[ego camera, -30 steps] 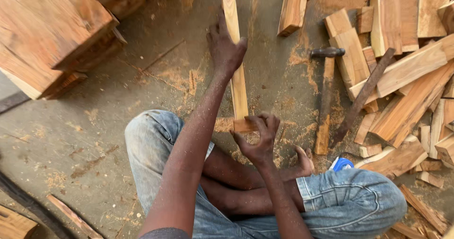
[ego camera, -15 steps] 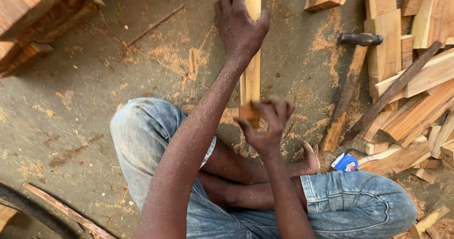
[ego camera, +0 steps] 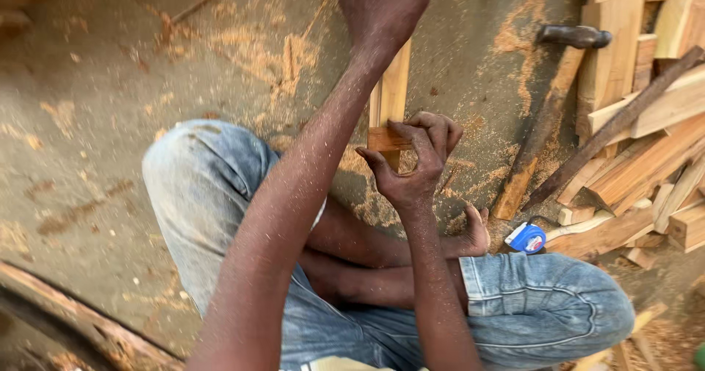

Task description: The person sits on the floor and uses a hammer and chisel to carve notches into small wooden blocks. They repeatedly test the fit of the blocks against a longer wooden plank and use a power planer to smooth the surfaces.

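I sit cross-legged on a dusty floor with a long narrow wooden strip (ego camera: pixel 394 84) lying lengthwise in front of me. My left hand (ego camera: pixel 382 4) presses down on the strip's far part, near the top edge of the view. My right hand (ego camera: pixel 415 161) pinches a small wooden piece (ego camera: pixel 388 139) laid across the strip's near end, thumb and fingers closed around it. Both forearms are speckled with sawdust.
A pile of cut wooden pieces (ego camera: pixel 646 136) fills the right side. A dark-headed hammer (ego camera: pixel 547 114) lies beside it, and a blue tape measure (ego camera: pixel 527 239) rests by my foot. Sawdust covers the floor. A curved wooden edge (ego camera: pixel 81 319) runs along the lower left.
The view has moved closer and the strip now runs off the top edge. My left hand sits higher in the view. My right hand keeps its hold at the near end.
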